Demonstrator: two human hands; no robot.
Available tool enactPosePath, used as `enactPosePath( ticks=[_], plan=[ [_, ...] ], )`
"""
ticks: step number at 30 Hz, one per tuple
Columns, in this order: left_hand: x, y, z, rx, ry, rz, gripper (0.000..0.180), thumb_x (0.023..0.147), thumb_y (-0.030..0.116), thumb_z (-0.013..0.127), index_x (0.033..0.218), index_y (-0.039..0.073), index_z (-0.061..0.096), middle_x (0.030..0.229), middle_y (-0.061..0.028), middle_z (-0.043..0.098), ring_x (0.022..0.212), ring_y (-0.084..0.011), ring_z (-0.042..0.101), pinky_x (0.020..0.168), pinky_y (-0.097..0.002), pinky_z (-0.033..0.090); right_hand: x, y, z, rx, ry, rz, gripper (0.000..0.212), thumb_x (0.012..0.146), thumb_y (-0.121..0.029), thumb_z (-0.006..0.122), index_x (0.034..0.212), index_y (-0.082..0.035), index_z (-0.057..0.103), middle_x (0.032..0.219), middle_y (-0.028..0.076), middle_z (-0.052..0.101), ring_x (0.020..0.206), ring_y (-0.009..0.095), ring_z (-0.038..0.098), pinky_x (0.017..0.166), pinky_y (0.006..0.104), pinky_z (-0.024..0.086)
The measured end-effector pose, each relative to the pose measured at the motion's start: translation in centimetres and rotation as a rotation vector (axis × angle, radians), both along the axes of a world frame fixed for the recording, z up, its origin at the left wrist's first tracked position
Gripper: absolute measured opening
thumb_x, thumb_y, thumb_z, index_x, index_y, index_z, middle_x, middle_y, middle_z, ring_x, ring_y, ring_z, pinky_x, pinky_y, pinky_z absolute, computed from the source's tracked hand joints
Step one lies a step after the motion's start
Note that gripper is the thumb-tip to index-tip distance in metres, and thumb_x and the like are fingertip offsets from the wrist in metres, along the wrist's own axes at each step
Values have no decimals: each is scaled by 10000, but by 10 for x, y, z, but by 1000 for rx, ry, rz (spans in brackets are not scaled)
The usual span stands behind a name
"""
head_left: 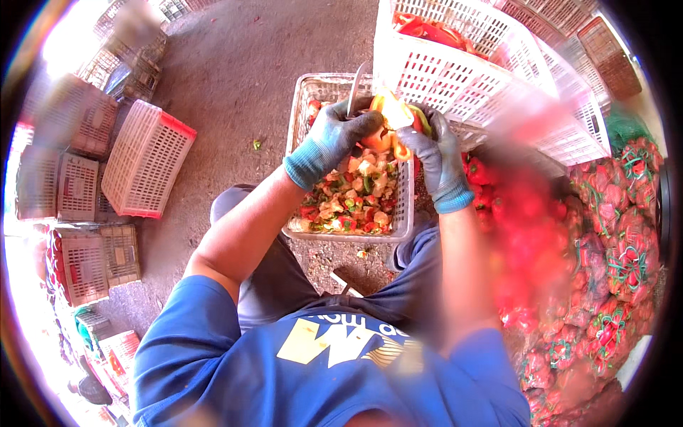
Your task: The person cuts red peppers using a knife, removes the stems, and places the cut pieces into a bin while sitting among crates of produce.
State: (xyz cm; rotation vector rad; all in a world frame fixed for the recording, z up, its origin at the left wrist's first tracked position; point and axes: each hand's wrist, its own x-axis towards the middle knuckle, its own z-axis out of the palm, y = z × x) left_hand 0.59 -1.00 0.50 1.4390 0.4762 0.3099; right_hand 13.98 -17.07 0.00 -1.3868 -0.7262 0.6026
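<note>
Brown floor (pixel 228 64) below, pepper (pixel 393 111) between gloved fingers (pixel 366 125)

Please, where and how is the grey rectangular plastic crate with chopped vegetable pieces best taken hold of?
Probably by the rim of the grey rectangular plastic crate, on its left and right sides, from above, toward the near half: it stands upright with its open top up, and a white perforated plastic crate crowds its far right corner.

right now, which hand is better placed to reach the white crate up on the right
Probably the right hand: it shows just below the white crate, holding pepper, while the left hand sits farther off, with a knife blade rising from it.
</note>
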Motion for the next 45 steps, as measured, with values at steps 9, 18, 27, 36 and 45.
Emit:
enactPosePath(
  ticks=[9, 18, 27, 36, 45],
  plan=[
    [-11, -2, -8, -206, -122, -2, 626, 949, 407, 722, 1461, 96, 540, 1135, -36, 673, 890, -110, 644, 648, -262, 553, -9, 19, -12, 105, 335, 96, 513, 860, -166, 802, 1307, -5, 608, 1205, 78, 682, 1073, 189, 661, 936, 327, 534],
    [-6, 0, -44, 396, -119, 82, 632, 921, 398, 753, 1379, -3, 583, 1074, -143, 757, 975, -164, 711, 842, -363, 567, -8, 26, -48, -272, -722, -178, 448, 817, -45, 798, 1233, 7, 638, 1134, 146, 713, 1044, 236, 682, 901, 391, 574],
    [1, -25, -13, 840, 114, 19, 756, 863, 516, 759, 1401, 23, 561, 1140, -284, 688, 1031, -436, 687, 868, -479, 553, 27, 26, -141, 22, 77, -8, 227, 885, -105, 714, 1088, -19, 660, 1015, 123, 720, 914, 261, 709, 803, 385, 592],
    [-3, -35, -20, 835, 195, -3, 707, 897, 522, 712, 1391, 37, 569, 1139, -275, 693, 1022, -434, 692, 865, -483, 552, 3, 25, -89, -250, -109, -160, 351, 781, -194, 789, 1073, -24, 694, 925, 149, 743, 846, 260, 708, 739, 409, 558],
    [1, -35, -28, 722, 91, 64, 646, 912, 523, 702, 1331, 42, 604, 1100, -235, 718, 1024, -399, 705, 860, -460, 547, 5, 32, -78, -129, 48, -115, 406, 888, -266, 687, 1181, -8, 574, 960, 135, 698, 835, 213, 684, 745, 377, 584]
  ],
)
